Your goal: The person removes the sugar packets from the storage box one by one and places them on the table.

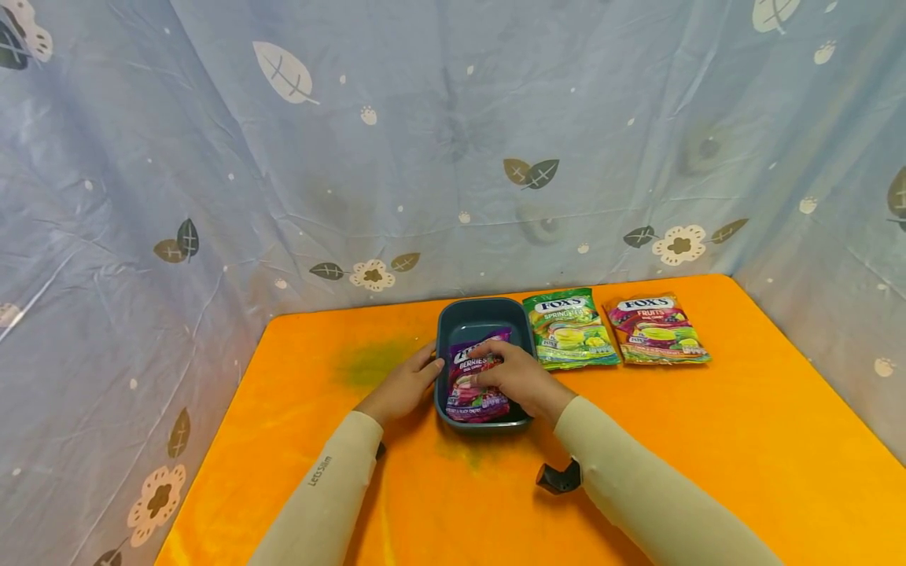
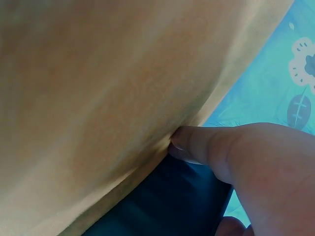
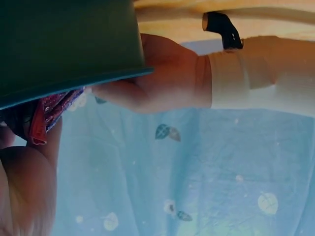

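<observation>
A dark teal rectangular plastic tub (image 1: 488, 428) stands on the orange-covered table. Inside it lies a purple Fox's Berries candy bag (image 1: 476, 405), its label facing up. My right hand (image 1: 520, 379) reaches over the tub's right side and grips the bag, thumb and fingers on its front. At the tub's left wall, my left hand (image 1: 406, 385) holds the rim with the thumb on top. Close up in the left wrist view are the left hand (image 2: 256, 160) and the dark tub (image 2: 162, 201). The right wrist view shows part of the bag (image 3: 56, 108) beyond the tub's rim.
Right beside the tub lies a green Fox's Spring Tea bag (image 1: 572, 334), then a red-orange Fox's Fruits bag (image 1: 658, 334). A blue leaf-patterned curtain (image 1: 425, 157) hangs behind and along both sides of the table. A black wrist mount (image 1: 559, 477) sticks out from the right sleeve.
</observation>
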